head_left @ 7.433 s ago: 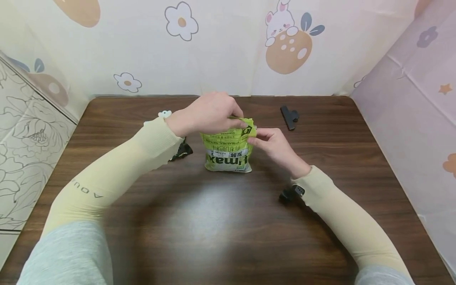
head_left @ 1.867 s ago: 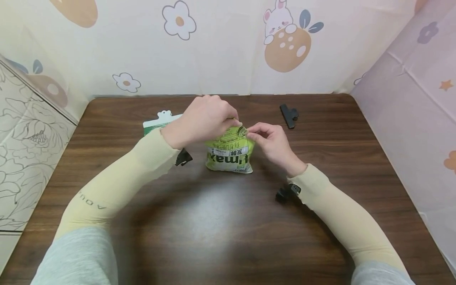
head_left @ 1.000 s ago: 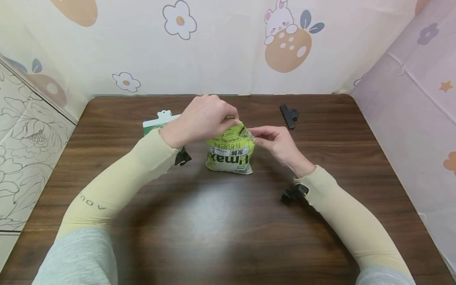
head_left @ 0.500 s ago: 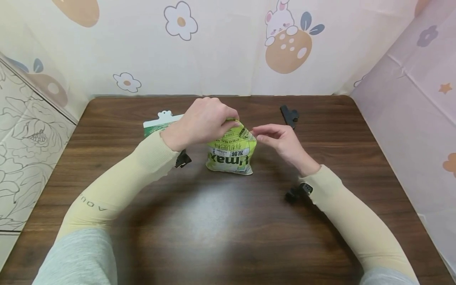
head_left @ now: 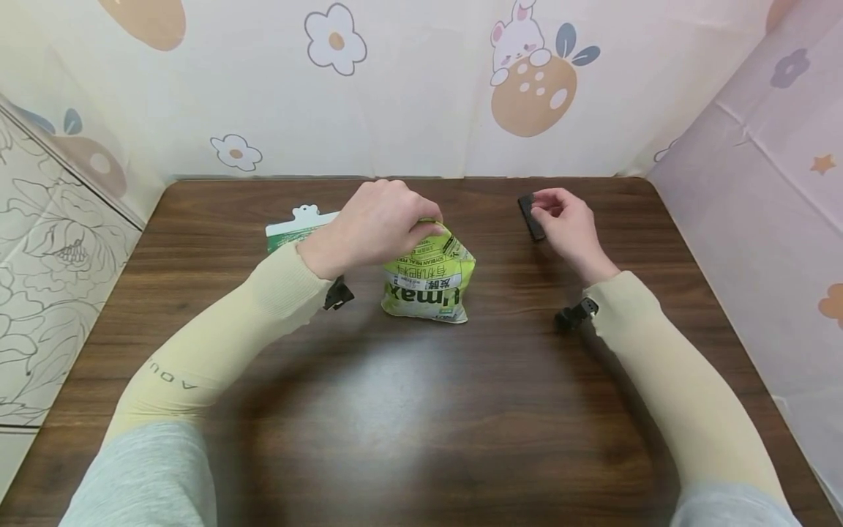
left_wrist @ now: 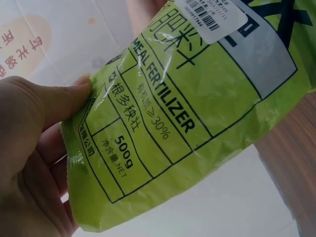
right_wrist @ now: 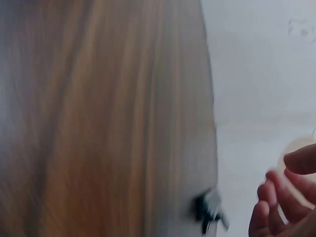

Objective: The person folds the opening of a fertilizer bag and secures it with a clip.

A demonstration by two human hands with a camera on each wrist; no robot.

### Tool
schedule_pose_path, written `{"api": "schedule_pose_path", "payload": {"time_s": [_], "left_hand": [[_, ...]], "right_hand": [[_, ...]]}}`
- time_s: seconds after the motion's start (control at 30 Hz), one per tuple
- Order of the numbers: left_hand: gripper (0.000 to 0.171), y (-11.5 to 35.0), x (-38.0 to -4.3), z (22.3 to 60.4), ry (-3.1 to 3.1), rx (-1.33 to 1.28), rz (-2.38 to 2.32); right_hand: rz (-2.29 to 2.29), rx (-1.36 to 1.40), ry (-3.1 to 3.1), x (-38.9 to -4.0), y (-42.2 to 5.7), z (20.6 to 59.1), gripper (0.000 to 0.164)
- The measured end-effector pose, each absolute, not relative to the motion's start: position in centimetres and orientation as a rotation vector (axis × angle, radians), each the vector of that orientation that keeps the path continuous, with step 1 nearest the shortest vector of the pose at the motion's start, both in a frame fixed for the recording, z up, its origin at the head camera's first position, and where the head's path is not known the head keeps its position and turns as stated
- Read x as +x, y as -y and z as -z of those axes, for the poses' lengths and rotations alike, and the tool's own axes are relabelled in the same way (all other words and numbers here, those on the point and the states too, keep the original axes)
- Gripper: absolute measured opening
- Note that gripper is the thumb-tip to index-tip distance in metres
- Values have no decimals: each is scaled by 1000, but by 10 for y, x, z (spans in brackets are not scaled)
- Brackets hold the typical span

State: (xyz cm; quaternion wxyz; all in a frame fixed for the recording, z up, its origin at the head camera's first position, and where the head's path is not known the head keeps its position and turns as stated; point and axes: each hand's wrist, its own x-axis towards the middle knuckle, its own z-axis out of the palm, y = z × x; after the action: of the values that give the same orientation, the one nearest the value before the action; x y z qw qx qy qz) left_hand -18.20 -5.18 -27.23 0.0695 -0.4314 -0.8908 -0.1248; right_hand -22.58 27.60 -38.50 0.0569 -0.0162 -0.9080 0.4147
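A green fertilizer bag (head_left: 428,282) stands on the table, its printing upside down in the head view. My left hand (head_left: 378,223) grips its top edge, thumb on the printed face and fingers behind, as the left wrist view shows up close. The bag's upper left part is hidden behind that hand. At the back right lies a black clip (head_left: 530,219). My right hand (head_left: 568,223) is over it, thumb and fingers slightly bent and overlapping the clip in the head view. In the blurred right wrist view, a gap shows between the fingertips (right_wrist: 271,175) and the clip (right_wrist: 210,210).
Behind my left wrist lies a green item (head_left: 283,240) with a white strip (head_left: 306,218) along its top, partly covered by the arm. Patterned wall sheets (head_left: 421,95) border the brown table (head_left: 395,424) at the back and sides.
My right hand has let go of the bag's right top corner and moved right and away to the black clip. The bag's top now slopes down at the right. My left hand keeps its grip.
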Motion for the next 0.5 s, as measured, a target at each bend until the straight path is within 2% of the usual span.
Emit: {"api": "schedule_pose_path", "payload": {"time_s": [0.23,0.5], "left_hand": [[15,53,-183,274,2682,-1292,392],[15,52,-185,275,2688,-1293,397]], "right_hand": [[-1012,-196,2980,-244,-295,391,58],[-1009,-281,3041,-252,-303,398,62]]}}
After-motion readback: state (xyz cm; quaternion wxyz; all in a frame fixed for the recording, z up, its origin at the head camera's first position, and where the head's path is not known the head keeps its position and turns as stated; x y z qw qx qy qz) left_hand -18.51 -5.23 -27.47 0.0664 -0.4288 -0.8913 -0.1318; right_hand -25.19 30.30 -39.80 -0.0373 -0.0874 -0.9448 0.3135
